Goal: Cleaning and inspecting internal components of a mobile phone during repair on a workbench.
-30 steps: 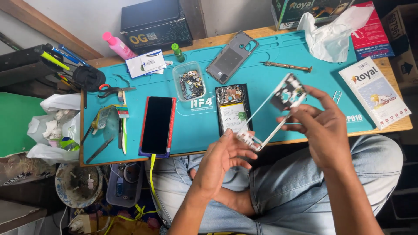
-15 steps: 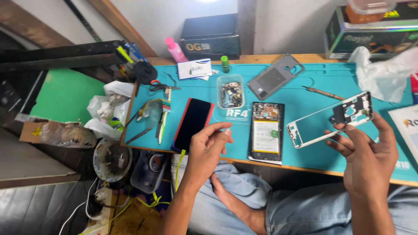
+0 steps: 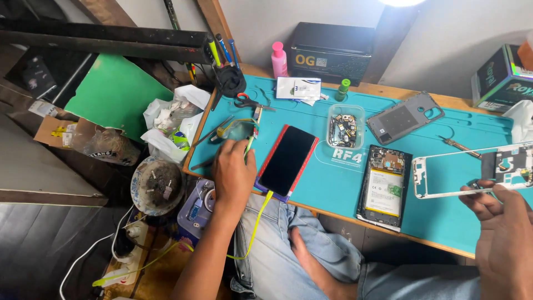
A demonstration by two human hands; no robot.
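My right hand (image 3: 502, 236) holds a white phone frame (image 3: 472, 172) above the right part of the teal work mat (image 3: 444, 216). My left hand (image 3: 233, 175) rests at the mat's left front edge, fingers curled on a green-handled tool (image 3: 248, 145) beside a black phone in a red case (image 3: 287, 160). An opened phone with its battery and board showing (image 3: 384, 186) lies between the two hands.
A clear tray of small parts (image 3: 345, 125), a grey back cover (image 3: 404, 116), tweezers (image 3: 455, 145), scissors (image 3: 244, 101), a pink bottle (image 3: 278, 60) and a black box (image 3: 332, 53) are on the table. Plastic bags (image 3: 172, 125) and an ashtray (image 3: 157, 186) sit left.
My left hand has moved from in front of my lap to the mat's left edge and onto the green-handled tool. The view has swung left; my right hand still holds the frame.
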